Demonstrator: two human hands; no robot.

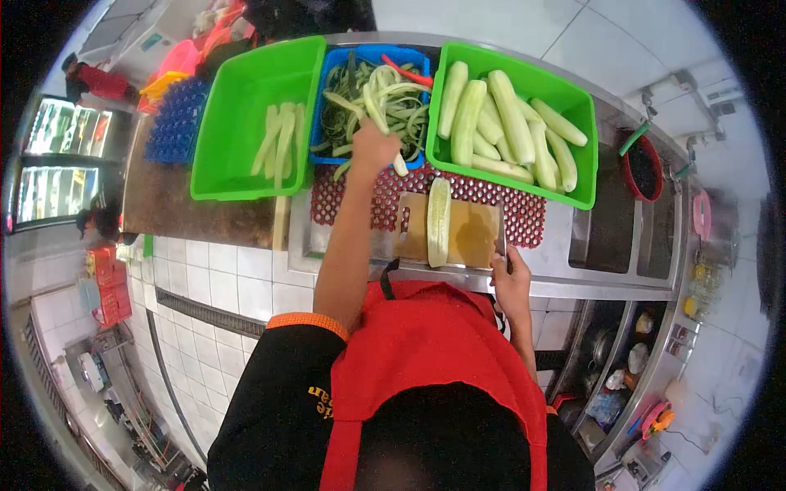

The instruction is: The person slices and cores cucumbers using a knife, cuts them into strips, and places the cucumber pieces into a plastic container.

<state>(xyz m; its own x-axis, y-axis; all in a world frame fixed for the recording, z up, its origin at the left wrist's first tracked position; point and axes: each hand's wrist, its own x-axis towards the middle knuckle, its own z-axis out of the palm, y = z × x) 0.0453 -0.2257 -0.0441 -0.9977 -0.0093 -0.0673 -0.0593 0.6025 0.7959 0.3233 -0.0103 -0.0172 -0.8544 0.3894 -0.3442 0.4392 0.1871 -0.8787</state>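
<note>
My left hand [375,147] is closed on a pale cucumber strip over the blue bin [314,135], which is full of green peels and pale strips [391,94]. Down at the counter's front edge, my right hand [512,278] grips a knife [501,237], its blade seen nearly edge-on beside the cutting board [475,229]. A halved, peeled cucumber [439,221] lies lengthwise on that board, seeded face up. Several peeled whole cucumbers [514,110] fill the right green bin [585,155]. Long cut pieces [282,143] rest in the left green bin [237,176].
A red perforated mat [385,200] lies under the board. Something with a red handle [407,72] sits on the peels. At the right are a sink [604,237] and a red bucket [642,168]; a blue spiky rack [176,119] stands far left.
</note>
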